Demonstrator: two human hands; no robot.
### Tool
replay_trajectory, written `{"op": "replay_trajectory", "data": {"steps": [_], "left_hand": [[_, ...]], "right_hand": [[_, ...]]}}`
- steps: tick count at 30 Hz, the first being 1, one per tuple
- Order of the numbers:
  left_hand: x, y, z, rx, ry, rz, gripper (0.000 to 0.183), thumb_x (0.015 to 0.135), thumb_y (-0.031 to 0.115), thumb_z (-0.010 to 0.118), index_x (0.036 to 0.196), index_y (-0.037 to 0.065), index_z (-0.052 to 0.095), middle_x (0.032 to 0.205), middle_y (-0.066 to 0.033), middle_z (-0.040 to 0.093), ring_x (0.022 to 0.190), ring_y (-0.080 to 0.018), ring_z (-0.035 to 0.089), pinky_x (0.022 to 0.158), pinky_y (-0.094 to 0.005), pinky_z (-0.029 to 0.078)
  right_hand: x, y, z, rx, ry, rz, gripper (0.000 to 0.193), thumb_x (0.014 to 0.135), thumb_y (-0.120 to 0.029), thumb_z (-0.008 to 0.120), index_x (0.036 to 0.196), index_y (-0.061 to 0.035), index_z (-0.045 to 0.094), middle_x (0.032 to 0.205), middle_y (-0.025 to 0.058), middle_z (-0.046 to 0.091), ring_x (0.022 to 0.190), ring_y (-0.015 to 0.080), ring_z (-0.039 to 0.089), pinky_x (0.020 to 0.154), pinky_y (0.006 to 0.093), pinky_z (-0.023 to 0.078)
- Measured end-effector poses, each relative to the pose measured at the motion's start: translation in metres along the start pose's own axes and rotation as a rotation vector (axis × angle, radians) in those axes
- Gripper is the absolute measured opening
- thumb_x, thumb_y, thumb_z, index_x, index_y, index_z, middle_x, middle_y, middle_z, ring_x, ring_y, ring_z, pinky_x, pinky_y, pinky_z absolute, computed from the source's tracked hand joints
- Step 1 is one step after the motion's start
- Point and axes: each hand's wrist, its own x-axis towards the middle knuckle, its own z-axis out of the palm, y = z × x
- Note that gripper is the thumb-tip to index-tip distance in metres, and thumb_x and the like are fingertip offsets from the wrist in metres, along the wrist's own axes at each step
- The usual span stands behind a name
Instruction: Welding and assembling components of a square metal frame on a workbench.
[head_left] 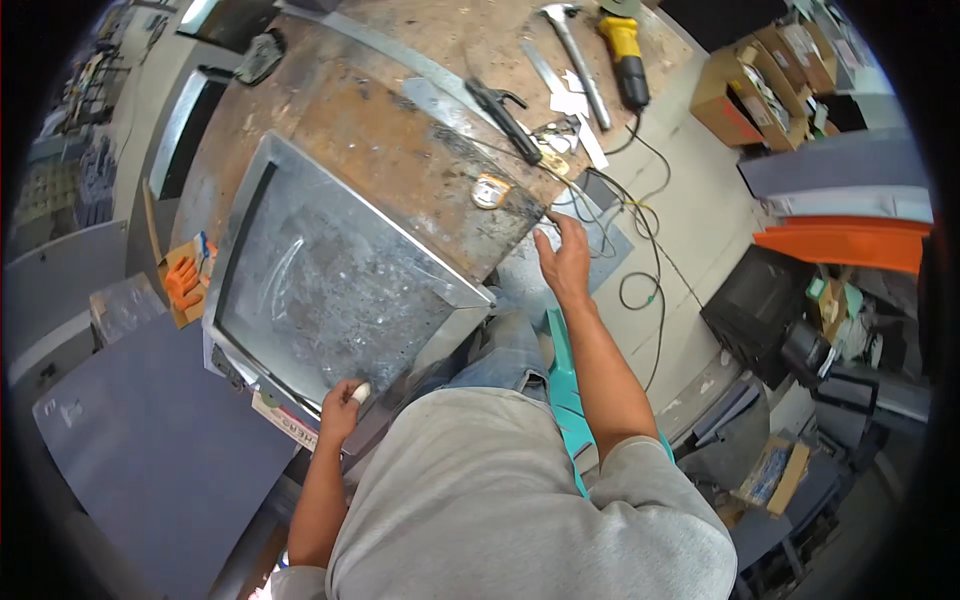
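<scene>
A shallow sheet-metal tray with raised, bent edges lies tilted across the near left of the workbench, its grey inside scuffed and stained. My left hand is closed at the tray's near edge, fingers curled round the rim. Something small and white shows at its thumb; a wrapping or a held piece, I cannot tell. My right hand rests at the bench's right corner, fingers apart, fingertips at the edge. Nearby on the bench lie a round white-and-orange item and a black welding electrode holder.
A hammer and a yellow-black angle grinder lie at the far right, with cables trailing to the floor. A teal chair is beside my legs. Cardboard boxes stand right; orange gloves and a grey panel left.
</scene>
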Motion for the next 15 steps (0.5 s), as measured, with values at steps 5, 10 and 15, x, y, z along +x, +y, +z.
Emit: {"op": "replay_trajectory", "data": {"steps": [5,10,15], "left_hand": [[-0.007,-0.011,0.001,-0.051,0.016,0.040,0.025,0.085,0.000,0.055,0.108,0.002,0.064,0.095,-0.0079,0.068,0.089,-0.0161,0.063,0.082,-0.0305,0.049],[-0.026,-0.060,-0.003,-0.056,0.164,-0.068,0.020,0.089,0.013,0.066,0.105,0.001,0.065,0.091,-0.0073,0.069,0.084,-0.0148,0.063,0.079,-0.0303,0.050],[-0.047,-0.112,-0.004,-0.090,0.328,-0.147,0.024,0.084,0.016,0.067,0.106,0.007,0.068,0.093,-0.0138,0.071,0.084,-0.0257,0.069,0.077,-0.0362,0.052]], "right_hand": [[0.007,-0.042,0.018,0.036,-0.096,-0.060,0.034,0.085,-0.019,0.070,0.114,-0.0015,0.062,0.103,0.0174,0.066,0.097,0.0328,0.063,0.086,0.0398,0.049],[0.008,-0.114,0.044,0.093,-0.293,-0.280,0.034,0.087,-0.018,0.068,0.117,-0.0028,0.062,0.106,0.0185,0.067,0.101,0.0341,0.063,0.088,0.0405,0.048],[-0.020,-0.187,0.080,0.064,-0.662,-0.420,0.030,0.087,-0.020,0.069,0.111,-0.0026,0.063,0.096,0.0170,0.067,0.090,0.0329,0.065,0.078,0.0402,0.051]]}}
